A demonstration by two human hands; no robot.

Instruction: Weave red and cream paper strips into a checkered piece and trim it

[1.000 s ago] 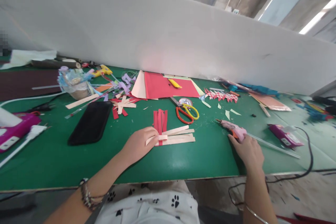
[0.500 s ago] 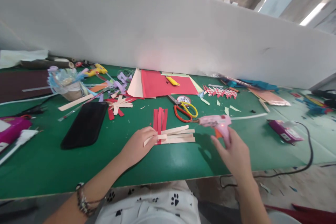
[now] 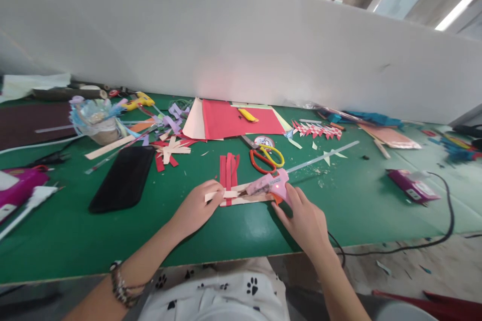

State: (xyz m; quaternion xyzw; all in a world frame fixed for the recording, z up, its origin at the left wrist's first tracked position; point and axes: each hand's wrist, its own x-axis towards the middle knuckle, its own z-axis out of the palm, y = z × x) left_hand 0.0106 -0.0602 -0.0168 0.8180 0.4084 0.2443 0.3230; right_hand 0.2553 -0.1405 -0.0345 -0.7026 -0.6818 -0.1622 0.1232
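Note:
My left hand [image 3: 201,208] pinches the end of a short cream paper strip [image 3: 229,194] over a small weave of strips. Red paper strips [image 3: 228,170] stick out from the weave toward the back, and cream strips [image 3: 259,199] run out to the right. In my right hand [image 3: 305,218] is a pink hot glue gun [image 3: 273,184], fingers wrapped round its handle. Its nozzle reaches in among the cream strips, close to my left fingertips; whether it touches them I cannot tell. A clear glue stick [image 3: 324,157] juts from the gun's rear.
Scissors [image 3: 268,158] lie behind the strips, near red paper sheets [image 3: 226,120] with a yellow cutter [image 3: 248,115]. A black phone [image 3: 118,180] and woven scraps [image 3: 171,150] are at left. A purple power box [image 3: 412,185] sits at right, its cord crossing the table edge.
My right hand has brought the glue gun left and down, so its nozzle is now over the cream strips. My left hand stays nearly in place, still pinching.

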